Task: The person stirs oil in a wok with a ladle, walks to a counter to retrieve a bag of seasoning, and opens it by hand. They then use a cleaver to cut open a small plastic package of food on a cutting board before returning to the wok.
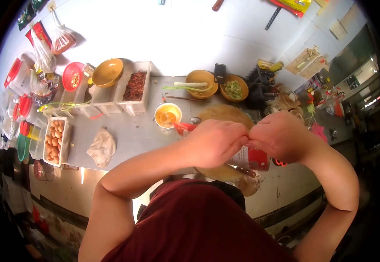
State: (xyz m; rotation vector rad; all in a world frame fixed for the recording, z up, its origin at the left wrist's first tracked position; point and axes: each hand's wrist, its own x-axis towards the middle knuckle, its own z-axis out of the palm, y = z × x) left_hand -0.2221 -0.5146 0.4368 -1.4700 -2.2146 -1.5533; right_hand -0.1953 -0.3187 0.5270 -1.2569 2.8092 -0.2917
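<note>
Nearest the dark red shirt (190,222), one red-and-white printed plastic packet (260,160) is seen just below the two joined hands, on the body side of them. Its visible long axis is run roughly left to right, and its red end is placed beneath the right hand (281,136), the nearer one. The left hand (219,143) and the right hand are held together, fingertips pinched, apparently on the packet's edge; the grip itself is hidden. Beyond the left hand one red plastic strip (184,128) is shown; whether it is joined to the packet cannot be told.

Under the packet, one brown knife handle (246,172) is seen. One round wooden board (225,113) is partly covered by the hands. Farther out, one white cup (163,126) with yellow contents, one metal spoon (195,120) and one crumpled beige cloth (102,147) are counted. Toward the wall, three yellow-brown round bowls (107,72) are set, two of them filled, and one black handheld device (219,73) is placed between those two.
</note>
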